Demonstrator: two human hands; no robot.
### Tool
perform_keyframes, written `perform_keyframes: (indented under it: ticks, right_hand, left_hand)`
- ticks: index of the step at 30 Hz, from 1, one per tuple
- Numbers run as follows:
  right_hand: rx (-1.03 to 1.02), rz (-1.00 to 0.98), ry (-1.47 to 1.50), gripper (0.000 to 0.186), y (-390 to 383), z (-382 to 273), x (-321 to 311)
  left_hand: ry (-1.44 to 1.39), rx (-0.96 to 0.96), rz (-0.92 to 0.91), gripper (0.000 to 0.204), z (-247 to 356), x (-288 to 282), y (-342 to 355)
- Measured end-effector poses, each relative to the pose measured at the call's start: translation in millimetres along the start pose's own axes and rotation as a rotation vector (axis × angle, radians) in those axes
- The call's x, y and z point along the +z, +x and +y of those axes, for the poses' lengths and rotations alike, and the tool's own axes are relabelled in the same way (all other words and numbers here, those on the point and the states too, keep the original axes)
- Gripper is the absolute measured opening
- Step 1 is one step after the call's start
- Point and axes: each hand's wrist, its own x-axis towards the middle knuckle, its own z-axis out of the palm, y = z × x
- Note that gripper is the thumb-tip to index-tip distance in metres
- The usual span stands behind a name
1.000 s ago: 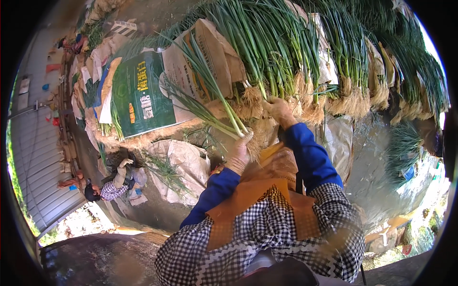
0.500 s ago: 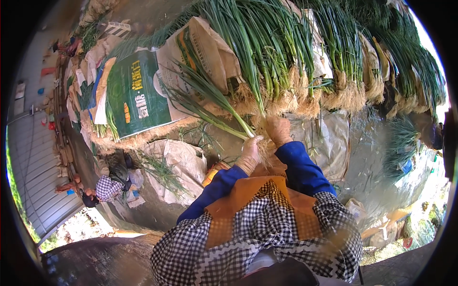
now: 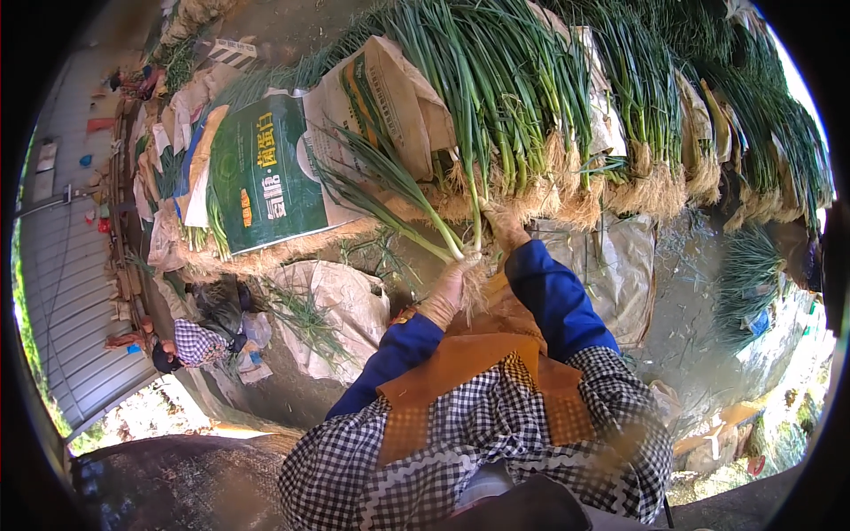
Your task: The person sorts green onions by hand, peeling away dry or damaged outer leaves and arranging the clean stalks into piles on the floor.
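Observation:
My left hand (image 3: 452, 281) is closed around the lower white ends of a few long green onions (image 3: 416, 193). Their leaves fan up and to the left, and pale roots (image 3: 475, 285) hang out beside the fingers. One more upright stalk (image 3: 479, 221) runs down to the same hand. Up and to the right, my right hand (image 3: 506, 227) has its fingers bent in at a green onion stalk along the front edge of the heap. Part of that grip is hidden by the back of the hand. Directly beyond lies the big heap of green onions (image 3: 505, 115), roots toward me.
Green printed sacking (image 3: 261, 177) covers part of the row at left. More bundles (image 3: 642, 115) continue right, with brown sacking between. A pale sack (image 3: 323, 310) lies on the floor at left, another sheet (image 3: 620, 274) at right. A person in checked clothing (image 3: 199, 343) sits far left.
My left hand has shifted slightly left and down with the green onions. The right hand has moved up, away from the left, and a stalk it held low now reaches the left hand.

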Motion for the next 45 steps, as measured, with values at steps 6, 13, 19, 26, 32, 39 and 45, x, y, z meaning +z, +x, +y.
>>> perform_keyframes:
  ticks: [6, 13, 19, 26, 32, 39, 45]
  right_hand:
    - [-0.378, 0.145, -1.085, 0.032, -54.5, -28.5, 33.1]
    - [0.073, 0.201, -1.221, 0.029, -163.0, -22.3, -100.0]
    - [-0.09, 0.109, -1.123, 0.042, -81.3, -50.6, -37.5]
    - [-0.102, 0.219, -0.806, 0.036, 30.7, -28.2, 63.5]
    - [-0.418, 0.025, -1.354, 0.021, -42.6, -32.6, 48.8]
    - [0.126, -0.002, -0.631, 0.02, -158.1, -41.6, -87.7]
    - [-0.145, 0.029, -1.389, 0.049, -106.0, -46.7, -72.1]
  left_hand:
    - [0.091, 0.263, 0.031, 0.02, -8.5, -8.7, 3.5]
    - [0.034, 0.19, 0.018, 0.022, 2.4, -60.2, 27.3]
    - [0.107, 0.081, -0.004, 0.024, 0.0, -52.3, -13.3]
    - [0.288, 0.11, 0.141, 0.017, -10.6, -26.6, -30.0]
    - [-0.02, 0.208, 0.123, 0.017, -36.1, -32.1, -7.2]
    - [-0.015, 0.258, 0.058, 0.016, -15.1, -63.0, 16.2]
    - [0.105, 0.171, -0.135, 0.021, -9.1, -66.0, 13.6]
